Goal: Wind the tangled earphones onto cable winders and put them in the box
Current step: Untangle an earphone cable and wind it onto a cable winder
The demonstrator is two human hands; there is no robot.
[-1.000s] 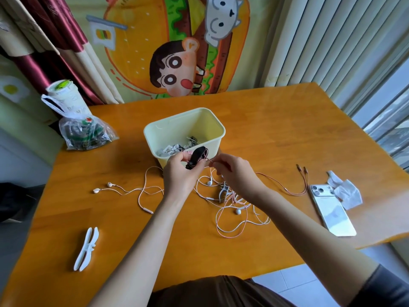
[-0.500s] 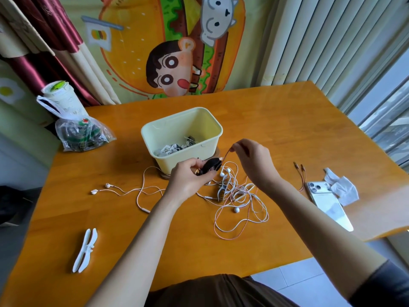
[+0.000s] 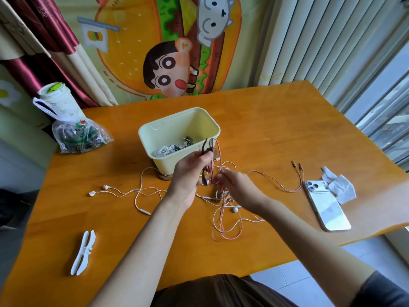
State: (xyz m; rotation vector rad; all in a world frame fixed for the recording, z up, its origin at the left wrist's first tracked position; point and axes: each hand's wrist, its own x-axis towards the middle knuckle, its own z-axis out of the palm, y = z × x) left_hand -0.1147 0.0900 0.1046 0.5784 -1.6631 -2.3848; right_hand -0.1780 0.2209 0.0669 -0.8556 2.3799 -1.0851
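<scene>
Before the cream plastic box (image 3: 168,160) at frame centre, the left hand (image 3: 190,171) grips a black cable winder (image 3: 204,147) wrapped in pink cable (image 3: 276,181). The right hand (image 3: 234,187) is blurred, its grip unclear. A hard pull could drag the tangled white earphones (image 3: 235,209) along.

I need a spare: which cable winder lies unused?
The white winder, lying alone at near left; the black winder is gripped by the left hand, pink cable wound on it.
</scene>
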